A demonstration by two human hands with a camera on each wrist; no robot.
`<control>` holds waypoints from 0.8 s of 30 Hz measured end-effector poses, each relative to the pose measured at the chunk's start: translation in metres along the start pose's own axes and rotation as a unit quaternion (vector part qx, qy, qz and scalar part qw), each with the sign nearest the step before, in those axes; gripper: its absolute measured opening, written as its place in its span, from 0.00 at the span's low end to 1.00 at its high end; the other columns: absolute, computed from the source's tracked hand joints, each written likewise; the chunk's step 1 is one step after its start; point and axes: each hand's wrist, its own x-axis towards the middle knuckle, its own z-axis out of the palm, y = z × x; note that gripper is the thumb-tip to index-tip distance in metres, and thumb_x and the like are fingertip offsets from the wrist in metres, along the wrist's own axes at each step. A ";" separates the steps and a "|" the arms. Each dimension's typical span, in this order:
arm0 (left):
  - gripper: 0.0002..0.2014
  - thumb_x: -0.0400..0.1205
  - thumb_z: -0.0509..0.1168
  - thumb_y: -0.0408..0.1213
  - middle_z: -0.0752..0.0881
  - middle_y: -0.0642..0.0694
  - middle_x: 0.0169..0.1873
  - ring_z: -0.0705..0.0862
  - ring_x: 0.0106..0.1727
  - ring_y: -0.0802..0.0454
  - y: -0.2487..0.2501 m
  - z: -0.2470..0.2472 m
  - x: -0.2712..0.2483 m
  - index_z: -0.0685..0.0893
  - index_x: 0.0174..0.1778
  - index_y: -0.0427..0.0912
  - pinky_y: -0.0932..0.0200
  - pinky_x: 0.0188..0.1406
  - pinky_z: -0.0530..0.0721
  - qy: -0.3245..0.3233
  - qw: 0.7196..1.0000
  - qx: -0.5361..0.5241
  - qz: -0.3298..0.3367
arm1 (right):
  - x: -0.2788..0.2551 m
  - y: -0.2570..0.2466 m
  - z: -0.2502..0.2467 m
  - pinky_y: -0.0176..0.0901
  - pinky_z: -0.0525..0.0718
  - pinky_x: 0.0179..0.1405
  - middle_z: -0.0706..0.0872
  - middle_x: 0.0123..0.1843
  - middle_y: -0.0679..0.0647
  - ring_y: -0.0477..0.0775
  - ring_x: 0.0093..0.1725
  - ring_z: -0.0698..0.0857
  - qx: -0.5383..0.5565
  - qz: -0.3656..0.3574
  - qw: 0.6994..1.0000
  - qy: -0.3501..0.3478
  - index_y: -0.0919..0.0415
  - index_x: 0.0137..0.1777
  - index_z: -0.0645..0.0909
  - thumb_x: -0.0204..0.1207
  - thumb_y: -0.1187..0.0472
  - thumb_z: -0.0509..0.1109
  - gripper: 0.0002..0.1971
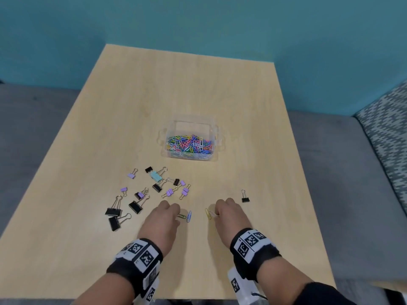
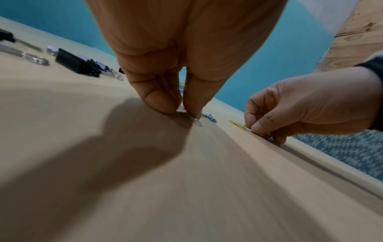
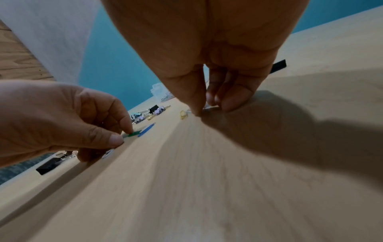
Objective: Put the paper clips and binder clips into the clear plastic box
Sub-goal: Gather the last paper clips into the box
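Note:
The clear plastic box [image 1: 192,126] stands mid-table, holding several coloured paper clips. My left hand [image 1: 177,215] is down on the table near the front and pinches a green paper clip [image 3: 132,134]. A blue paper clip [image 1: 189,216] lies just right of it, and a white clip [image 3: 107,153] lies under that hand. My right hand [image 1: 217,214] pinches a pale paper clip [image 3: 209,107] against the tabletop, with a yellow paper clip [image 1: 207,213] beside it. Several black, purple and teal binder clips [image 1: 157,186] lie scattered left of centre.
A lone black binder clip [image 1: 245,198] sits to the right of my right hand. The wooden table [image 1: 220,89] is bordered by grey upholstery [image 1: 330,150] and a teal wall [image 1: 198,23]. A patterned cushion [image 1: 387,133] is at far right.

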 end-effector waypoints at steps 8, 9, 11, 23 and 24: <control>0.12 0.78 0.67 0.42 0.74 0.50 0.49 0.77 0.44 0.50 -0.012 -0.008 -0.004 0.77 0.56 0.47 0.58 0.42 0.75 -0.030 0.999 -0.015 0.039 | -0.005 -0.016 0.005 0.44 0.70 0.43 0.72 0.49 0.51 0.55 0.52 0.74 0.028 0.017 0.999 0.018 0.54 0.47 0.69 0.78 0.52 0.67 0.10; 0.10 0.78 0.67 0.43 0.74 0.50 0.46 0.76 0.42 0.50 -0.011 -0.008 -0.005 0.76 0.52 0.46 0.57 0.40 0.74 -0.022 0.999 -0.006 0.025 | -0.004 -0.019 0.006 0.44 0.70 0.43 0.73 0.51 0.52 0.56 0.53 0.74 0.011 0.011 1.000 0.020 0.55 0.47 0.69 0.79 0.56 0.65 0.07; 0.07 0.79 0.65 0.42 0.73 0.50 0.42 0.73 0.39 0.51 -0.012 -0.005 -0.007 0.74 0.46 0.45 0.57 0.36 0.71 -0.014 1.000 0.005 0.002 | -0.001 -0.021 0.008 0.44 0.68 0.41 0.73 0.52 0.54 0.55 0.49 0.71 -0.003 0.006 1.000 0.014 0.55 0.47 0.67 0.79 0.64 0.62 0.06; 0.09 0.82 0.61 0.39 0.68 0.52 0.41 0.67 0.43 0.52 -0.017 0.007 -0.026 0.67 0.40 0.49 0.59 0.40 0.65 0.011 0.999 0.025 0.031 | 0.003 -0.021 0.000 0.42 0.67 0.40 0.69 0.46 0.51 0.53 0.46 0.68 -0.024 -0.001 0.999 -0.038 0.56 0.44 0.69 0.73 0.73 0.54 0.11; 0.09 0.83 0.59 0.39 0.68 0.52 0.42 0.68 0.44 0.52 -0.018 0.007 -0.027 0.66 0.40 0.49 0.59 0.40 0.64 0.017 0.999 0.032 0.039 | 0.003 -0.020 0.000 0.41 0.66 0.40 0.69 0.46 0.51 0.53 0.46 0.68 -0.024 -0.005 0.999 -0.038 0.56 0.44 0.69 0.73 0.73 0.54 0.11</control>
